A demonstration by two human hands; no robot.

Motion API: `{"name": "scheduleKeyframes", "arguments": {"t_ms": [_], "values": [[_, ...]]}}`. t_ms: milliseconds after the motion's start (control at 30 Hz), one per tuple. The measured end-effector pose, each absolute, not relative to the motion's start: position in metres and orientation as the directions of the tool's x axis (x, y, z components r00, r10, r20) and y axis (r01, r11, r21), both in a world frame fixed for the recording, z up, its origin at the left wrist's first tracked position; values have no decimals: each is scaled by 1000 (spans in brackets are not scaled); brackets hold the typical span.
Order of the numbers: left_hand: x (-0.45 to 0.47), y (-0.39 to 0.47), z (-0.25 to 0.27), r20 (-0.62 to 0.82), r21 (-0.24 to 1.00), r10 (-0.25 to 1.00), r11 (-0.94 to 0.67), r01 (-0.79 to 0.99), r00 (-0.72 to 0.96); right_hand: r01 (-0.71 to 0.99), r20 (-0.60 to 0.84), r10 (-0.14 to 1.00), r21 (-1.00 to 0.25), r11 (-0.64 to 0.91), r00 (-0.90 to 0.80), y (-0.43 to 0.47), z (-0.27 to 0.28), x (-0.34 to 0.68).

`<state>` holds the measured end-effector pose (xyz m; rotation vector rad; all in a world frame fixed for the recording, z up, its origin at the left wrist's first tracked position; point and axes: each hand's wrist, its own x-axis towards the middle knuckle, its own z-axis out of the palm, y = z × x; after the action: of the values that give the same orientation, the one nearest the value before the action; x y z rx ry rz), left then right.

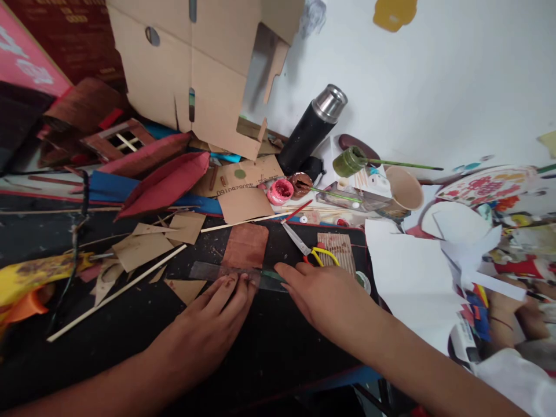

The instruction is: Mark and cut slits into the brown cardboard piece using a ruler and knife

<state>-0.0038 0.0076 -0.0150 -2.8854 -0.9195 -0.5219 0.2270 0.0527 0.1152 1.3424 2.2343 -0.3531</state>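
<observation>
A brown-painted piece of cardboard (245, 245) lies on the black table top, with a clear plastic ruler (207, 271) across its near edge. The fingertips of my left hand (212, 315) press the ruler down, the fingers bent and close together. My right hand (332, 292) is closed around a slim green tool (271, 274) whose tip lies along the ruler; the fingers hide most of it. Just beyond my right hand lie scissors (306, 246) with red and yellow handles, their blades apart. Beside them is a corrugated cardboard piece (337, 250).
Cardboard scraps (143, 250) and a thin wooden stick (117, 294) lie to the left. Behind stand a black flask (310, 124), a pink paint jar (280, 191) and a green paint jar (348, 162). White paper (412, 278) lies right, near another person's arm (499, 324).
</observation>
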Motion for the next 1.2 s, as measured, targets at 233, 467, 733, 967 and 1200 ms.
{"name": "scheduleKeyframes", "arguments": {"t_ms": [233,467,733,967,1200], "values": [[-3,8,-16,327,37,553,-818,574,766,890,-548,749,18,455,-372,49,110,229],[-5,7,-15,329,50,554,-819,572,765,899,-549,753,9,438,-362,49,108,232],[-4,8,-15,337,49,545,-824,564,768,894,-551,743,-12,448,-380,50,104,232],[-4,9,-13,327,51,551,-821,568,768,889,-577,730,16,458,-366,51,106,229],[-3,9,-11,340,48,547,-822,567,765,880,-585,727,45,473,-361,55,112,221]]}}
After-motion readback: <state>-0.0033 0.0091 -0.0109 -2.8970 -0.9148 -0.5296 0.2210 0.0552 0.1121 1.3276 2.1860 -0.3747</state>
